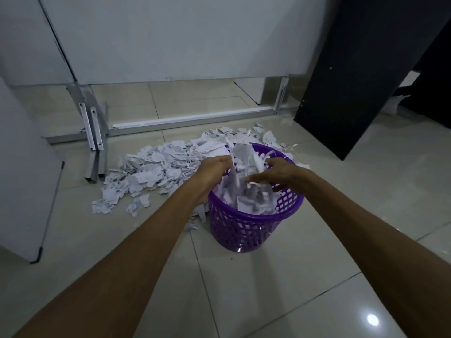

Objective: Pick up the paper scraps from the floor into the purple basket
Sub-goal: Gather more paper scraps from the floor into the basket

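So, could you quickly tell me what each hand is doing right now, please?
Left hand: over the purple basket, fingers curled on a bunch of paper scraps.
Right hand: fingers spread and relaxed, open, against the same bunch.

This looks like an office or a fit-out room indoors, though the frame does not settle which. The floor is glossy pale tile that mirrors a ceiling light. A white partition stands on metal legs joined by a low rail, like cubicle or desk screening. A dark board leans at the right, with screw holes showing, like a furniture part. A heap of torn, printed paper scraps lies by a purple basket.
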The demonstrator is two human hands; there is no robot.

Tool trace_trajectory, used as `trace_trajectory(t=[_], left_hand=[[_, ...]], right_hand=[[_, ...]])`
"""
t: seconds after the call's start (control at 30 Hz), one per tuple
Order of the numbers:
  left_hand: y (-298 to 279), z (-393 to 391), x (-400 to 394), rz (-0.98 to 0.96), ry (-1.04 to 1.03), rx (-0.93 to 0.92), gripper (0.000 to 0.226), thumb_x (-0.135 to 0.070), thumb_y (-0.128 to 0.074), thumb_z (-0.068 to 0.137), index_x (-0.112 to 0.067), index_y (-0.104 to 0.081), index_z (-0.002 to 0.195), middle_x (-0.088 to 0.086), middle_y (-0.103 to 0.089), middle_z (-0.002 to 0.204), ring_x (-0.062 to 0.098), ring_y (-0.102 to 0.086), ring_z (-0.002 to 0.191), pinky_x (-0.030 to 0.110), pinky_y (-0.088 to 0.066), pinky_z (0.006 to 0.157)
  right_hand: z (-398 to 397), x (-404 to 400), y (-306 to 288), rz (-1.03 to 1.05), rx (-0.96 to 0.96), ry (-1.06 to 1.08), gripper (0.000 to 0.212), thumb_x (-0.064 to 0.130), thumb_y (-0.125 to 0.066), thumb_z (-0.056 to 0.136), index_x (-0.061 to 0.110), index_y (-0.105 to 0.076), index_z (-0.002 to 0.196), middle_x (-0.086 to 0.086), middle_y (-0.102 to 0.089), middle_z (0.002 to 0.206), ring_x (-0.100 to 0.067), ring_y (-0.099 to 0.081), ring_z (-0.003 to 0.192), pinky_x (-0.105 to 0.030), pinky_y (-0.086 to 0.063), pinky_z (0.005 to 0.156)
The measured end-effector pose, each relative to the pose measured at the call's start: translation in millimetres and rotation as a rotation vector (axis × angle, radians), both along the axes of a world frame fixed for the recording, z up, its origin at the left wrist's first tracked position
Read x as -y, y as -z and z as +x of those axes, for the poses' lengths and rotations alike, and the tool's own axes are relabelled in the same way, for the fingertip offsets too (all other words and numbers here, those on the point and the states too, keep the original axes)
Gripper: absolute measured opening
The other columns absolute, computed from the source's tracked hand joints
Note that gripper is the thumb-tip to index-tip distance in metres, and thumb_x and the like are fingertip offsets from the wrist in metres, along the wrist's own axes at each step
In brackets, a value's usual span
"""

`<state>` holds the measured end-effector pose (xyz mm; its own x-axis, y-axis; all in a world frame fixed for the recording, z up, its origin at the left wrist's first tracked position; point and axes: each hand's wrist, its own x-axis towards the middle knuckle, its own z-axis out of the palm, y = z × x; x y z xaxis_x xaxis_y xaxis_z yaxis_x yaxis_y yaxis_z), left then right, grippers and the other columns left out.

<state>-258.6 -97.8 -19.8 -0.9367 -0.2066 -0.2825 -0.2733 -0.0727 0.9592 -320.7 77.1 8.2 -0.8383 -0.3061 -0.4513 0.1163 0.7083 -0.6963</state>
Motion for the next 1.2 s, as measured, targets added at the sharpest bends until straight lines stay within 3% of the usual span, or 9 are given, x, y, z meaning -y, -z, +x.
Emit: trace_trajectory(t=[0.2,0.4,0.57,0.67,0.77,0.83,0.97,1.1,1.2], left_hand=[[-8,0,11,0.020,-0.065,-0.065,0.025,-0.017,-0.062,0.093,-0.018,-0.066,0.118,0.003,-0.068,0.118,0.022,-0.064,0.108,0.032,-0.051,0.097],[-4,-3,28,0.056,-0.273,-0.158,0.019,-0.014,-0.062,0.093,-0.018,-0.068,0.111,0.000,-0.071,0.105,0.016,-0.067,0.089,0.023,-0.054,0.076],[9,-9,34,-0.033,-0.414,-0.157,0.031,-0.013,-0.063,0.091,-0.018,-0.063,0.122,0.005,-0.064,0.118,0.017,-0.060,0.102,0.024,-0.046,0.080],[11,-16,37,-0.017,-0.399,-0.029,0.052,-0.023,-0.069,0.089,-0.017,-0.051,0.137,0.007,-0.052,0.140,0.024,-0.051,0.123,0.029,-0.038,0.090],[12,-21,38,-0.014,-0.350,0.043,0.067,-0.028,-0.074,0.085,-0.014,-0.044,0.144,0.007,-0.044,0.149,0.025,-0.043,0.134,0.035,-0.035,0.101],[11,-24,37,-0.024,-0.323,0.045,0.061,-0.028,-0.074,0.085,-0.012,-0.050,0.139,0.005,-0.051,0.142,0.022,-0.052,0.125,0.031,-0.041,0.102],[11,-31,32,-0.049,-0.262,-0.029,0.034,-0.014,-0.067,0.090,-0.009,-0.061,0.124,0.005,-0.066,0.119,0.006,-0.061,0.074,0.012,-0.049,0.053],[16,-33,32,-0.251,-0.129,-0.078,0.036,-0.020,-0.064,0.093,-0.015,-0.058,0.129,-0.001,-0.058,0.125,0.015,-0.061,0.099,0.029,-0.053,0.082],[16,-30,32,-0.454,-0.026,-0.153,0.020,-0.024,-0.063,0.093,-0.029,-0.070,0.111,-0.006,-0.059,0.121,0.013,-0.056,0.107,0.031,-0.048,0.094]], right_hand=[[-15,-13,-4,0.035,-0.049,0.042,0.068,0.030,-0.087,0.071,0.008,-0.059,0.129,-0.012,-0.061,0.126,-0.031,-0.060,0.112,-0.041,-0.052,0.085],[-25,-16,-7,0.082,-0.165,0.007,0.053,0.041,-0.082,0.076,0.003,-0.070,0.111,-0.013,-0.069,0.113,-0.029,-0.065,0.105,-0.046,-0.051,0.099],[-30,-17,-15,0.591,-0.423,-0.272,0.048,0.042,-0.076,0.082,0.017,-0.067,0.122,-0.006,-0.067,0.118,-0.023,-0.064,0.102,-0.038,-0.054,0.090],[-32,-16,-14,0.733,-0.328,-0.309,0.046,0.044,-0.076,0.081,0.017,-0.068,0.118,-0.005,-0.069,0.110,-0.021,-0.068,0.091,-0.040,-0.057,0.087],[-31,-18,-8,0.567,-0.224,-0.279,0.027,0.039,-0.073,0.086,0.016,-0.072,0.101,0.000,-0.073,0.097,-0.013,-0.070,0.070,-0.033,-0.058,0.075],[-34,-18,-2,0.385,-0.343,-0.197,0.015,0.035,-0.071,0.088,0.020,-0.071,0.090,0.001,-0.074,0.092,-0.012,-0.071,0.071,-0.035,-0.059,0.078],[-52,-9,15,0.095,-0.586,-0.037,0.025,0.028,-0.071,0.088,0.020,-0.064,0.111,-0.003,-0.066,0.114,-0.017,-0.062,0.100,-0.035,-0.053,0.089],[-68,15,22,0.055,-0.593,-0.120,0.062,0.022,-0.071,0.088,0.019,-0.044,0.143,-0.011,-0.044,0.147,-0.026,-0.046,0.131,-0.040,-0.040,0.107],[-72,33,29,0.066,-0.574,-0.224,0.071,0.002,-0.060,0.086,0.017,-0.034,0.151,-0.009,-0.035,0.156,-0.028,-0.032,0.143,-0.043,-0.030,0.115]])
